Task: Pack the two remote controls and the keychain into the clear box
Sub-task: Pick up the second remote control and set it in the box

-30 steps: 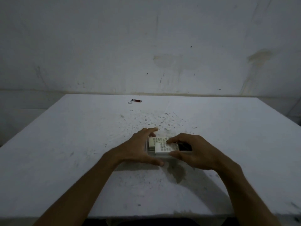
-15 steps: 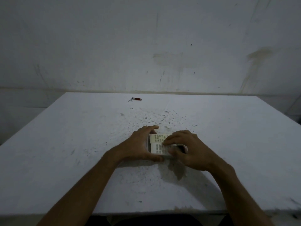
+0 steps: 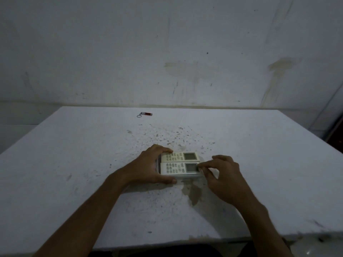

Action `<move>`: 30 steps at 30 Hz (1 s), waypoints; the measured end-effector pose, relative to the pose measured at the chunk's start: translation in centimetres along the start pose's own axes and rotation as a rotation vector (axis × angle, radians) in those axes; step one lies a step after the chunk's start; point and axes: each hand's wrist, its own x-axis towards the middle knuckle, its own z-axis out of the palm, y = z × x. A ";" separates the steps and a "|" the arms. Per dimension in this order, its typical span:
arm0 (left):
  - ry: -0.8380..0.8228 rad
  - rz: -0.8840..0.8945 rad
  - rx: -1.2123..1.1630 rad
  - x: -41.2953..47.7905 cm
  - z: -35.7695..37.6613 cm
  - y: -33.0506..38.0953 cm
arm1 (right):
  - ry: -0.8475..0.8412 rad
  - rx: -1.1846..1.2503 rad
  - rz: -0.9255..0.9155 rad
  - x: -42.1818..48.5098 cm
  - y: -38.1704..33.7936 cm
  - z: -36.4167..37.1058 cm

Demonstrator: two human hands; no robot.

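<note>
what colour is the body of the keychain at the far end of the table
Red, with a silver ring at its left end; the keychain shows only in the head view.

White table against a stained wall.

The table (image 3: 74, 173) is white and scuffed, its top peppered with dark specks (image 3: 167, 138) thickest around the middle and toward the far side, with a larger brownish stain (image 3: 194, 195) nearer the near edge. Behind its far edge rises a pale wall (image 3: 111, 52), marked with thin dark scratches, a faint yellowish patch (image 3: 181, 67) near the centre and a darker smear (image 3: 278, 65) running down on the right.
</note>
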 end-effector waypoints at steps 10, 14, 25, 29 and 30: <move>-0.005 -0.025 -0.022 -0.1 -0.2 0.3 | -0.202 -0.144 -0.004 3.7 -1.3 0.4; -0.014 -0.036 -0.012 0.0 -0.2 0.4 | -0.255 -0.144 0.036 4.8 -1.4 -0.5; -0.021 -0.012 -0.022 -0.3 -0.5 0.3 | -0.221 -0.068 0.056 4.7 -1.2 -0.5; -0.064 -0.033 -0.124 -0.6 -1.2 0.7 | -0.229 -0.014 0.033 5.8 -1.0 -0.9; -0.060 -0.039 -0.174 -0.5 -1.7 0.7 | -0.216 0.036 0.009 6.6 -1.1 -1.2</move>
